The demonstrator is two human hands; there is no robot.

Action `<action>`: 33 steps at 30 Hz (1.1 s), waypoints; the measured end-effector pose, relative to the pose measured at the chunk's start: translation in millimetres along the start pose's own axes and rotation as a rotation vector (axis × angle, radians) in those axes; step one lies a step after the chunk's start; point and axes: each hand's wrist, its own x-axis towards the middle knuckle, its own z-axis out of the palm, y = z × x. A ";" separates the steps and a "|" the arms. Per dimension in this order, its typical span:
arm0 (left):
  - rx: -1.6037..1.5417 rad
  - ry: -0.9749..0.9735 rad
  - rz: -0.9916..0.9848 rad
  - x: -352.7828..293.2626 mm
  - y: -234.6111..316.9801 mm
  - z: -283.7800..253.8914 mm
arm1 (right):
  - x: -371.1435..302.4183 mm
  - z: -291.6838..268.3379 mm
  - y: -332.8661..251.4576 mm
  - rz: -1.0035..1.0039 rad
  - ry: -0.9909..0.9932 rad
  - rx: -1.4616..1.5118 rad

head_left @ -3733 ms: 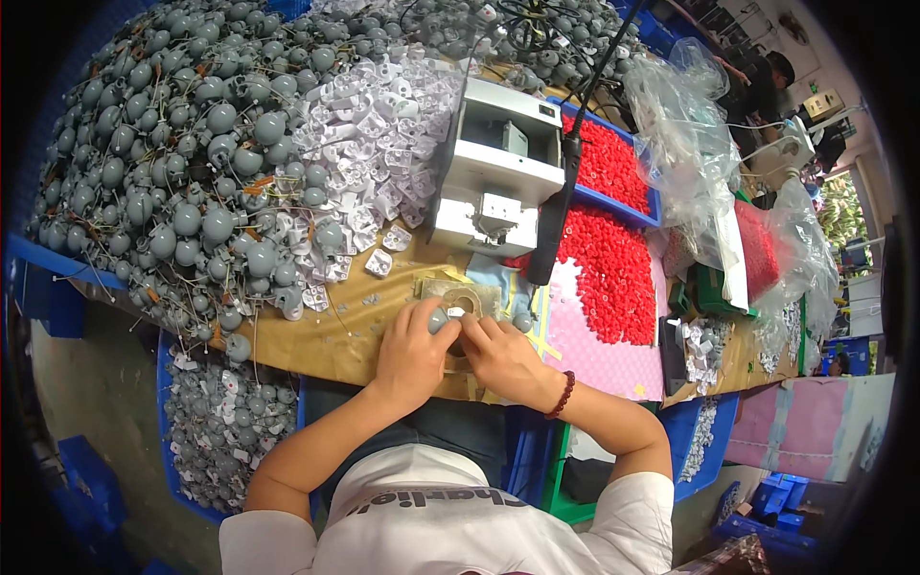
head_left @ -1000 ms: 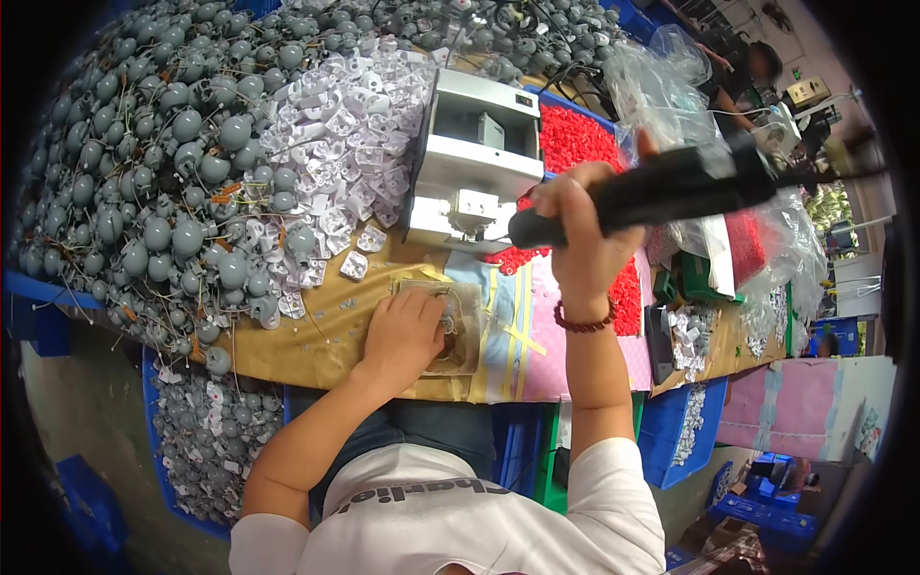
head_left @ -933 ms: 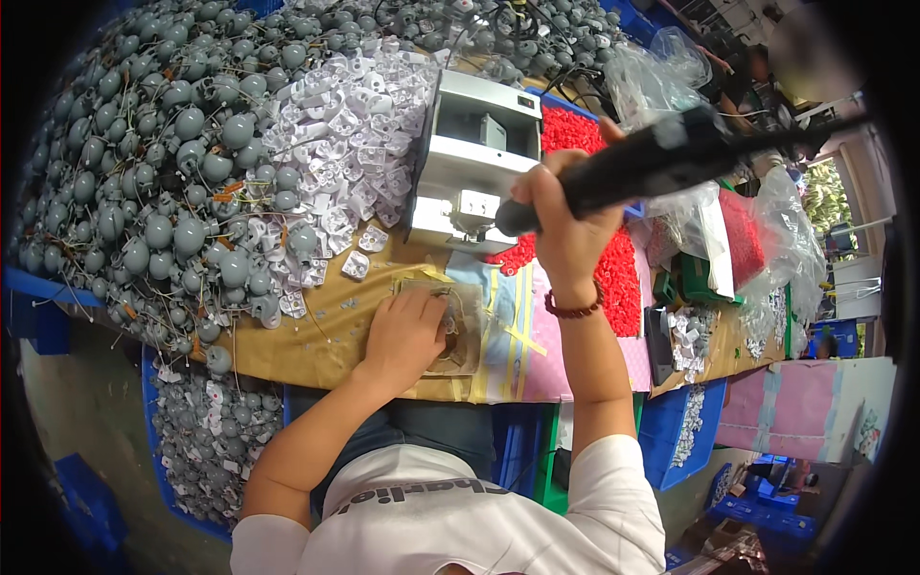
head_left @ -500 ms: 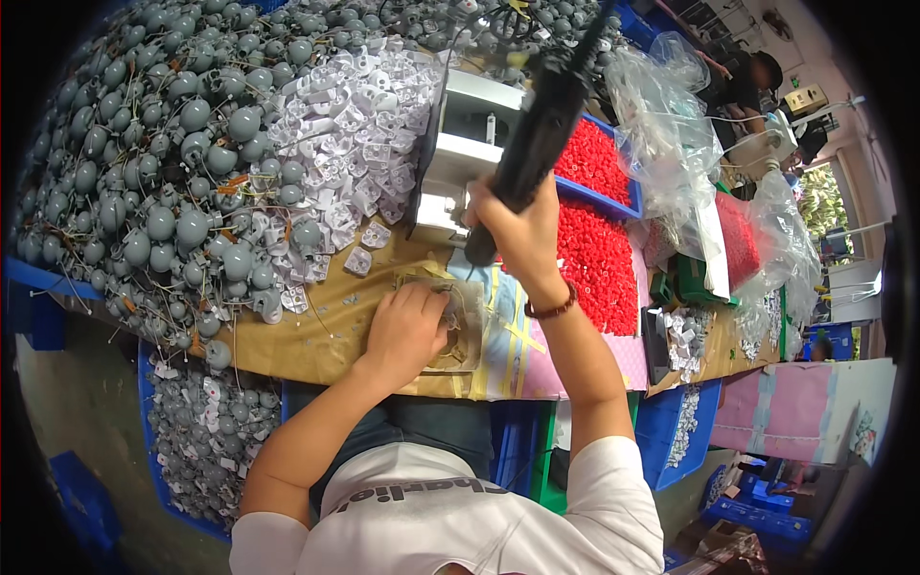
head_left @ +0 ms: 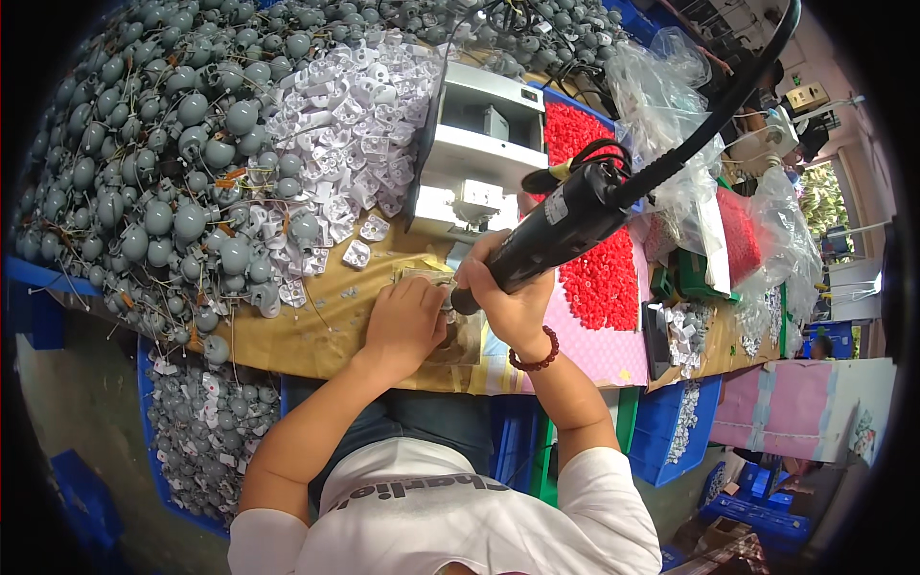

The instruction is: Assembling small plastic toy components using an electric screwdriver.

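My right hand (head_left: pixel 508 302) is wrapped round a black electric screwdriver (head_left: pixel 561 230). The tool lies tilted, its thick cord running up to the right and its lower end close to the fingers of my left hand (head_left: pixel 404 324). That hand is curled over a shallow pale tray (head_left: pixel 468 351) on the table. Its fingertips are bent round a small piece that my hand mostly hides. Just beyond both hands stands a white machine (head_left: pixel 479 149) with an open front.
Grey ball-shaped parts with wires (head_left: pixel 182 220) are heaped at the left, beside a pile of white plastic parts (head_left: pixel 345 134). Small red parts (head_left: pixel 599 292) lie at the right. Clear plastic bags (head_left: pixel 661 96) are farther back. Blue crates (head_left: pixel 144 422) stand below the table edge.
The screwdriver has come down and swung from nearly upright to a slant toward the right, its lower end now at my left hand. My left hand has hardly moved.
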 end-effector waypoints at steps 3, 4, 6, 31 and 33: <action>-0.001 0.030 0.009 -0.1 -1.0 1.3 | -3.9 -4.9 5.4 -0.018 -0.051 -0.090; -0.006 0.043 0.012 -0.4 -1.2 2.4 | -5.4 -4.9 6.2 -0.025 -0.051 -0.102; -0.019 0.070 0.015 -0.4 -1.9 4.8 | -7.4 0.2 4.8 -0.052 -0.015 -0.074; -0.135 0.065 -0.082 -0.6 1.3 -3.3 | -8.9 -13.3 1.8 0.052 0.174 0.017; -0.108 0.077 -0.076 -3.1 2.2 -0.9 | 4.8 -36.9 10.2 0.121 0.344 -0.006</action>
